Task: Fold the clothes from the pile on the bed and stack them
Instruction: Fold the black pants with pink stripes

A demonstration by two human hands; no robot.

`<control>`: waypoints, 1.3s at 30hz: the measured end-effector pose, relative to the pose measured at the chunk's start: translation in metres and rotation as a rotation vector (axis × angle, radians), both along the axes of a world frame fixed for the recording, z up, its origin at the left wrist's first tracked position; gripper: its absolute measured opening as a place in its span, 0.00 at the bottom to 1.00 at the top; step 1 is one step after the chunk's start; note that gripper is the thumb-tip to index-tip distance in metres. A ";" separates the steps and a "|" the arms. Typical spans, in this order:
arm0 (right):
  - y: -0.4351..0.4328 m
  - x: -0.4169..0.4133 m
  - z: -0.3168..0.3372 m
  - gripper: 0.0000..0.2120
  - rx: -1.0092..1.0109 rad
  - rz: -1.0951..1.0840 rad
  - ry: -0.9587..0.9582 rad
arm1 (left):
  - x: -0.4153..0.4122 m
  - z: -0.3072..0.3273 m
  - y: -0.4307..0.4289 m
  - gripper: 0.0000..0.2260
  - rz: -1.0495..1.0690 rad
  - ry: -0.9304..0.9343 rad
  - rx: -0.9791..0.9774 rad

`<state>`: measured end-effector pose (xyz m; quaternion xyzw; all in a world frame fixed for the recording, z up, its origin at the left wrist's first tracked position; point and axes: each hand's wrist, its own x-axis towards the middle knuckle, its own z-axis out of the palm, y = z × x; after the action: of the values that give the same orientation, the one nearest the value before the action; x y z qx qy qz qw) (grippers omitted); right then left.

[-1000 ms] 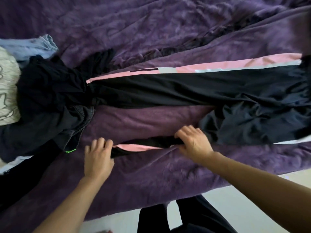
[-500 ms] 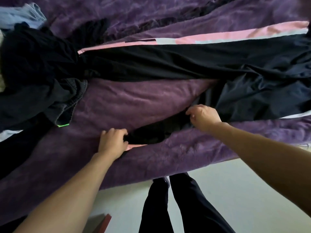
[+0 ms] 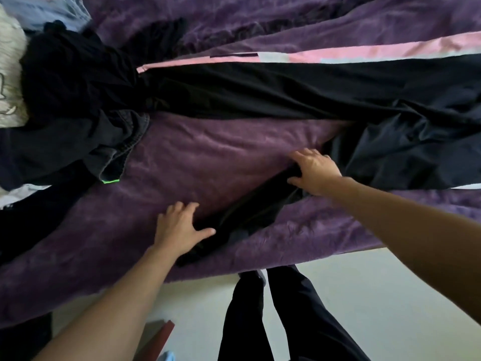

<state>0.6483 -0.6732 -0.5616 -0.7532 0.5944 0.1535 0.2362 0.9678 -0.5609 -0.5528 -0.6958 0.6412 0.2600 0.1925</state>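
- I see the left hand (image 3: 179,227) lying flat on the bed, fingers spread apart, thumb stretched out onto the cuff end of a black trouser leg (image 3: 255,204).
- The right hand (image 3: 316,173) presses the same leg further up, fingers straight and slightly apart; the cloth bunches under its palm.
- The leg runs as a crumpled strip between the two thumbs.
- Beyond the fingertips of both hands, the rest of the trousers (image 3: 260,92) lies stretched across the purple blanket (image 3: 208,152), with a pink stripe (image 3: 338,52) along its far edge.
- Well past the left fingers, out to their left, sits the pile of dark clothes (image 3: 65,87).
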 end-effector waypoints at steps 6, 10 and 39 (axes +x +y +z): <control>0.005 0.006 0.019 0.12 -0.054 0.033 -0.083 | 0.000 0.004 0.001 0.08 0.239 0.348 0.088; -0.050 0.020 0.046 0.12 -0.242 -0.030 -0.237 | 0.042 0.016 -0.053 0.07 0.562 0.416 -0.200; 0.091 0.028 0.020 0.12 0.029 0.204 -0.197 | 0.090 0.046 -0.064 0.16 0.939 0.062 -0.434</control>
<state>0.6762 -0.5817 -0.5415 -0.8177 0.4863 0.1106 0.2875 1.0574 -0.6250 -0.5066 -0.9245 0.3044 0.1998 -0.1125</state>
